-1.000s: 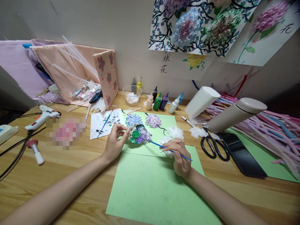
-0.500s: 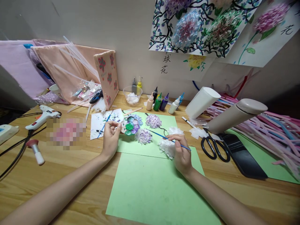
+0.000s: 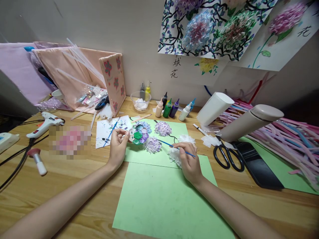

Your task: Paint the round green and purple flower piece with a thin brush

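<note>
My left hand (image 3: 118,146) pinches the rim of a flower-shaped paint palette (image 3: 138,134) with green and purple paint in its wells. In my right hand (image 3: 190,162) is a thin blue paintbrush (image 3: 166,143), its tip pointing left at the edge of a purple-and-white paper flower (image 3: 152,145); whether it touches I cannot tell. Behind lie another purple flower (image 3: 162,128) and a bluish one (image 3: 146,126), partly hidden by the palette. White tissue-like flowers (image 3: 175,156) sit beside and partly under my right hand. All rest on green paper (image 3: 159,196).
Paint bottles (image 3: 168,108) and a clear bowl (image 3: 141,101) stand by the wall. To the right are scissors (image 3: 228,157), a phone (image 3: 259,166) and a grey bottle (image 3: 251,122). A glue gun (image 3: 45,124) and a paint-stained sheet (image 3: 101,132) lie left.
My right hand has moved slightly left and the paintbrush has shifted in its fingers, its back end now nearer the hand. My left hand and the palette stay almost still.
</note>
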Demonstrator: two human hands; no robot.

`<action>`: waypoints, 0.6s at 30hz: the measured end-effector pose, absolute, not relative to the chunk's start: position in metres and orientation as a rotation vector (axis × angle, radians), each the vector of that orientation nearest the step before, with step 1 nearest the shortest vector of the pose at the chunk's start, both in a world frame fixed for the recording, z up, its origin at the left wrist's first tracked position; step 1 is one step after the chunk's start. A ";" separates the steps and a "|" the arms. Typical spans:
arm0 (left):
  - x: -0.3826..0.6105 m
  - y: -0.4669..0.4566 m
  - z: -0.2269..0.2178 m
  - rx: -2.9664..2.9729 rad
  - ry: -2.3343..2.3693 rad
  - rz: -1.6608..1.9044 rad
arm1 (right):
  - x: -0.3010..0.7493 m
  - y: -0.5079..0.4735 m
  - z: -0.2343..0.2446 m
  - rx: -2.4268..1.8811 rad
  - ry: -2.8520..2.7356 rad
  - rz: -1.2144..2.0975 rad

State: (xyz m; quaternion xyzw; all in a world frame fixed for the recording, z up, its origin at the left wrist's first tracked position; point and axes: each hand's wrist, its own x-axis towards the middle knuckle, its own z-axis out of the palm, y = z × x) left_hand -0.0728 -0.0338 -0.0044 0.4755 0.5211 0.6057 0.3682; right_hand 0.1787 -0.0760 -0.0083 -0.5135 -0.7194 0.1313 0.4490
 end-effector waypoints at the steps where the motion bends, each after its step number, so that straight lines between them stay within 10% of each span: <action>1: -0.073 -0.034 -0.004 1.222 1.338 1.554 | 0.179 -0.076 -0.008 -1.291 -1.779 0.313; 18: -0.071 -0.038 -0.002 1.273 1.307 1.530 | 0.181 -0.080 -0.009 -1.008 -1.779 0.229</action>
